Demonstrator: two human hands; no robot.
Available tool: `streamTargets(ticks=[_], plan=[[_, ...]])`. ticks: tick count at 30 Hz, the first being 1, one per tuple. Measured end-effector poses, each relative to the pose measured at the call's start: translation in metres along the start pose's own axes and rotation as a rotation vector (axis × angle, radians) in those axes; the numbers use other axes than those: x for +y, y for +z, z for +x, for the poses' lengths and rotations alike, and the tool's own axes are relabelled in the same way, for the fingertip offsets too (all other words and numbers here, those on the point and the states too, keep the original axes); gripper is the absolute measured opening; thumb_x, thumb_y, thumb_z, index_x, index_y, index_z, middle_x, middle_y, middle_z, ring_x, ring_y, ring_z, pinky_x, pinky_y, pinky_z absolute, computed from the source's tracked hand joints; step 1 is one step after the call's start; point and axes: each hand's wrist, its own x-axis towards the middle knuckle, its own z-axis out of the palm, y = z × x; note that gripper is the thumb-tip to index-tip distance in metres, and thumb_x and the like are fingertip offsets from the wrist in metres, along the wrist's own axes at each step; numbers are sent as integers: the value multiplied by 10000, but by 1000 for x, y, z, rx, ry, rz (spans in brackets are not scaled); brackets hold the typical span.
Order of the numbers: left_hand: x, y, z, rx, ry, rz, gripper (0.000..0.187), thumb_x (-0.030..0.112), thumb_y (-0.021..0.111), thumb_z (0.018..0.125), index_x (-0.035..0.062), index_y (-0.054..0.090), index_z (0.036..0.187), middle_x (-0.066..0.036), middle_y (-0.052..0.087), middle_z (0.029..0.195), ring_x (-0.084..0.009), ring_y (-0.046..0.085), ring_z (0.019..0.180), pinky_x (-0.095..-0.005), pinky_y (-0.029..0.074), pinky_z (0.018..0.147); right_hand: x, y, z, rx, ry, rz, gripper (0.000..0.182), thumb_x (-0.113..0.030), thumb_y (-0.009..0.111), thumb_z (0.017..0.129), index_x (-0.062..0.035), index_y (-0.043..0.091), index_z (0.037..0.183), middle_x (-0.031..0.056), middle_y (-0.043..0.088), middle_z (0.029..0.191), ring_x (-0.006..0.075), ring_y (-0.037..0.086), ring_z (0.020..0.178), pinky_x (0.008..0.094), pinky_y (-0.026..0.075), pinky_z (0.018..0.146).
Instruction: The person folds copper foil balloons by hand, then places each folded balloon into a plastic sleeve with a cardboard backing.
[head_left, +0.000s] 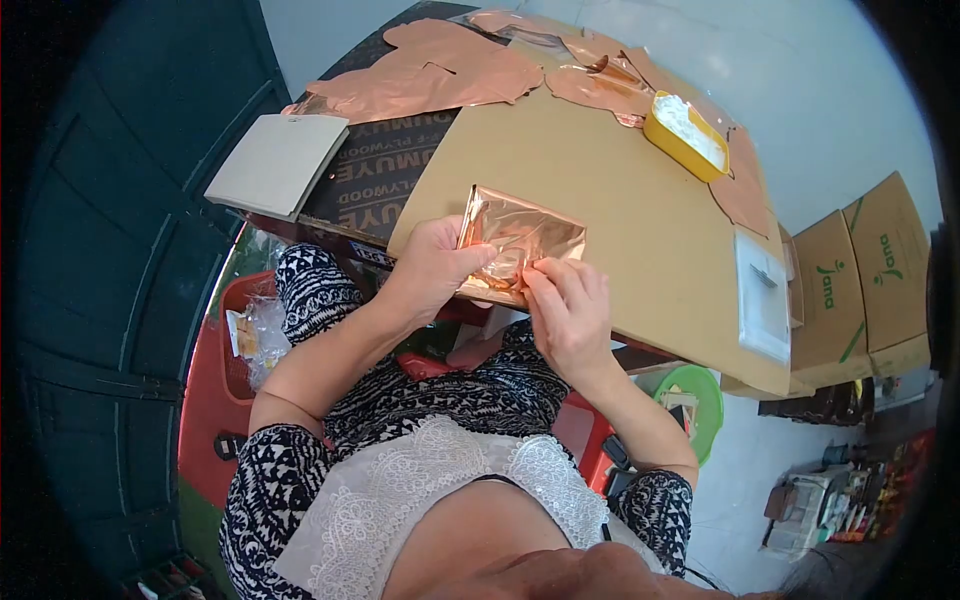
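Note:
A shiny copper-coloured foil packet (540, 235), square and creased, is held over the near edge of the cardboard-covered table (600, 170). My left hand (432, 270) grips its left side, with the thumb lying on top of the foil. At the packet's lower right, my right hand (568, 310) pinches the foil between thumb and fingertips. Flat copper-coloured foil pieces (440, 75) with curved outlines lie along the table's far side. A yellow tub (685, 160) holding white powder stands at the far right of the table.
A stack of pale square cards (278, 165) sits at the table's left corner. A clear plastic-wrapped pack (762, 300) lies at the right edge. Cardboard boxes (860, 280) stand beyond. A green bin (705, 410) and a red basket (240, 330) are below the table.

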Motion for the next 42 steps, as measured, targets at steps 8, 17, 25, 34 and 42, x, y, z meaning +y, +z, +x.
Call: streamTargets(ticks=[8, 17, 25, 34, 42], plan=[[-11, -8, 0, -25, -161, -131, 276, 48, 586, 891, -78, 560, 1136, -169, 674, 953, -189, 690, 717, -272, 595, 520, -7, 0, -12, -46, -69, -177, 408, -104, 680, 766, 28, 595, 1142, 160, 638, 1145, 300, 603, 1030, 417, 450, 840], [-1, -10, -8, 14, -269, -10, 203, 95, 597, 898, -76, 602, 1007, -132, 668, 829, -165, 669, 649, -264, 550, 486, -4, 0, -17, -69, -172, -171, 352, -83, 611, 744, 68, 611, 1063, 202, 653, 1033, 321, 628, 1013, 424, 475, 857], [55, -27, 23, 126, 380, 1083, 254, 188, 500, 956, -8, 635, 1042, -118, 695, 860, -214, 679, 796, -322, 549, 723, 10, -6, -7, -129, -175, -189, 373, -75, 593, 711, 101, 606, 1040, 218, 655, 1016, 330, 637, 988, 437, 491, 853], [27, 5, 86, -959, 787, 1364, 590, 287, 457, 945, 53, 324, 1470, -160, 247, 1554, -314, 143, 1464, -473, 77, 1192, 7, -4, -18, -152, -225, -180, 360, -66, 597, 736, 88, 605, 1061, 219, 663, 1030, 336, 653, 978, 443, 500, 815], [1, -5, 97, -1131, 764, 1351, 666, 483, 309, 988, 40, 287, 1486, -165, 219, 1564, -303, 150, 1466, -472, 82, 1188, 4, -4, -20, -147, -241, -168, 383, -86, 581, 741, 130, 610, 1057, 265, 657, 1006, 368, 650, 963, 451, 499, 843]])
